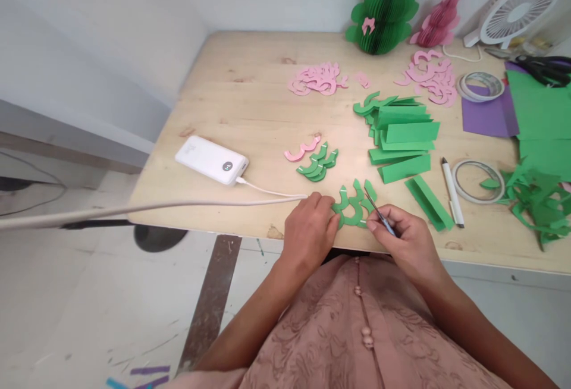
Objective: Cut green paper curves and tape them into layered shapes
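Observation:
My left hand (311, 228) rests at the table's front edge, its fingers closed on the left end of some scalloped green paper cutouts (354, 210). To the right, my right hand (404, 231) grips a small tool with a blue handle (387, 225), perhaps a knife or scissors. The tool's thin dark tip points up and left over the right side of the cutouts. Behind them lie a small stack of green cutouts (319, 166) and a pink curved cutout (301, 150).
A white power bank (212, 160) with a cable (267, 193) lies left. Folded green strips (410, 133), a marker (452, 193) and tape rolls (479, 181) are right. Behind stand green (388, 11) and pink (441, 20) paper figures and a fan (517, 11).

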{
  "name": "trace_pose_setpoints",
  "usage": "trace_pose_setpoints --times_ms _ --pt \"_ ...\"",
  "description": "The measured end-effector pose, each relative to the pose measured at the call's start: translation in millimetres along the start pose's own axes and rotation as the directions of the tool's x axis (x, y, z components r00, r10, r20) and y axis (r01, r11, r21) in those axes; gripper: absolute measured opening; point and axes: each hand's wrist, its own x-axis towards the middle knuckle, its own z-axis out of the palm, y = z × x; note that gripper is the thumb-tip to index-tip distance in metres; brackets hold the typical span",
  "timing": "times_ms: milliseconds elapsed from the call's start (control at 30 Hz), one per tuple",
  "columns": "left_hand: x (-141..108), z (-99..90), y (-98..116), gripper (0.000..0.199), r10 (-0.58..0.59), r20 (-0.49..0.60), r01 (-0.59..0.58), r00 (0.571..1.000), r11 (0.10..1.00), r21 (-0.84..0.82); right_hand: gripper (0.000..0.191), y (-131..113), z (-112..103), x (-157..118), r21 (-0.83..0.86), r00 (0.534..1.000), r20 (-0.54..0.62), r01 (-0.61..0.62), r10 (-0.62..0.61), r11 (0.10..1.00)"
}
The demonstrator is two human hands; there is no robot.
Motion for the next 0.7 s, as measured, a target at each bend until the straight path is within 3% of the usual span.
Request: trace_pose_setpoints --times_ms 133,300,700 --pt "9.1 0.4 3.0 0.011 0.033 0.058 -0.041 0.998 0.990 0.135 0.015 -0.1 -0.8 -0.2 0.006 1.000 0.001 -0.002 0.002 1.000" --pt "14.5 -3.7 3.1 0.007 0.039 0.105 -0.056 0.994 0.986 0.159 0.013 1.7 -1.2 0.7 0.008 1.000 0.006 -0.003 0.003 1.000" --pt "13.6 3.2 -3.5 0.013 -0.047 0.012 0.048 0.999 0.996 -0.072 0.013 4.4 0.2 2.3 0.009 1.000 0.006 -0.006 0.006 1.000"
